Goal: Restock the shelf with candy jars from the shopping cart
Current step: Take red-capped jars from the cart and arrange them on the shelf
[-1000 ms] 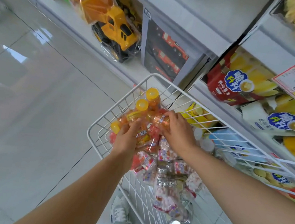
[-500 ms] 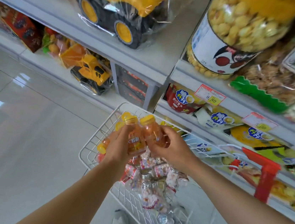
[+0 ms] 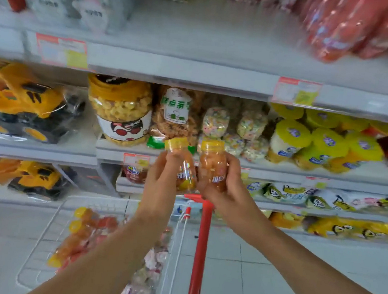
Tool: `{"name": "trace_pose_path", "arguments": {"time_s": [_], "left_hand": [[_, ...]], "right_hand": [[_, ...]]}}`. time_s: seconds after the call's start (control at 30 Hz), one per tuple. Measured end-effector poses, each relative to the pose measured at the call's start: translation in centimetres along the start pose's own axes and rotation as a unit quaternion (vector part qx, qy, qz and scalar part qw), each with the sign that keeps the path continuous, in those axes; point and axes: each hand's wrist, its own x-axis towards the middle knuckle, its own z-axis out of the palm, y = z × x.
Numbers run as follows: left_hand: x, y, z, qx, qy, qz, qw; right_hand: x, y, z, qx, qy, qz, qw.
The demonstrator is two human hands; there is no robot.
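Left grip (image 3: 159, 179) clasps left jar (image 3: 185, 170), right grip (image 3: 226, 190) clasps right jar (image 3: 211, 166), above shopping cart (image 3: 98, 199); jars knocking together could slip.

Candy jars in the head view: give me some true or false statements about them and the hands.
1. The left hand grips the left jar and the right hand grips the right jar. True.
2. Both jars stand on the shelf. False: they are held in the air in front of it.
3. The shopping cart is empty. False: more yellow-capped jars lie in it.
4. Both held jars have yellow caps pointing up. True.
5. The toy truck sits right of the big puff jar. False: it sits to its left.
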Motion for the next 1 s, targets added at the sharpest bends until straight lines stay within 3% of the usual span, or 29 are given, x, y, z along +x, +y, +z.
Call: {"name": "trace_pose_path", "arguments": {"time_s": [0.23, 0.53, 0.73, 1.0], "left_hand": [[-4.3, 0.7, 18.4, -0.005, -0.083, 0.073, 0.994], [-8.4, 3.0, 38.0, 0.068, -0.106, 0.22, 0.967], [-7.7, 4.9, 44.6, 0.128, -0.097, 0.271, 0.949], [-4.7, 6.0, 46.6, 0.161, -0.049, 0.296, 0.94]], "right_hand": [[-7.0, -3.2, -17.5, 0.027, 0.126, -0.069, 0.989], [-14.3, -7.0, -36.5, -0.057, 0.178, -0.143, 0.972], [-14.1, -8.5, -43.6, -0.093, 0.243, -0.173, 0.95], [-8.0, -9.7, -48.1, -0.115, 0.308, -0.205, 0.922]]}}
